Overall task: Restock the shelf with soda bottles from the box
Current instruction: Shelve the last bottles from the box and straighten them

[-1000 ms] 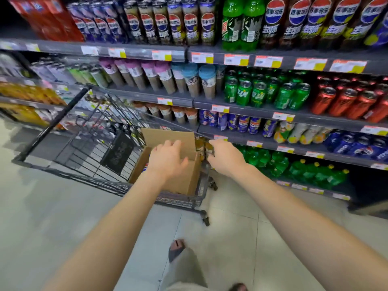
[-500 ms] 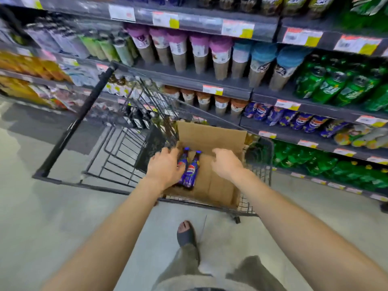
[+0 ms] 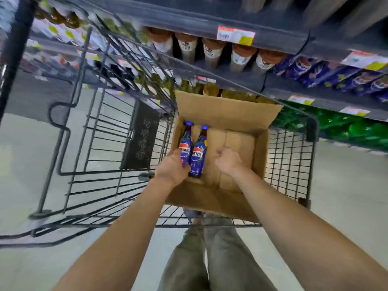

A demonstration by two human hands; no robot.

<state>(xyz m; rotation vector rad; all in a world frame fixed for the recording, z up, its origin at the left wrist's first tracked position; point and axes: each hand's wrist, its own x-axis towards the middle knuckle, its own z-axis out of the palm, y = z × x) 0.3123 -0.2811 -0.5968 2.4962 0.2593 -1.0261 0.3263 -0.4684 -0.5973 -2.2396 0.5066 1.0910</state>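
Left hand: the left hand (image 3: 172,165) reaches into the box and grips the lower part of the left bottle, thumb on one side, a finger curled across its label.
Right hand: the right hand (image 3: 228,161) is inside the box, just right of the bottles, fingers curled under into a loose fist with nothing in it.
Bottles: two blue soda bottles lie side by side and touching, against the box's left wall, the left bottle (image 3: 186,141) and the right bottle (image 3: 199,153). Their blue caps point away from the person; whether they stand or lie flat is unclear.
Box: an open cardboard box (image 3: 228,110), far flap raised, sits in the basket of the cart. The rest of its bottom is bare cardboard.
Cart: a dark wire shopping cart (image 3: 94,143) stands close to the shelf.
Shelf: a dark shelf (image 3: 294,38) with price tags (image 3: 236,34) carries brown-lidded cups (image 3: 210,51), blue bottles (image 3: 327,74) to their right and green bottles (image 3: 357,131) lower down.
Person: trouser legs (image 3: 210,259) show below the cart.
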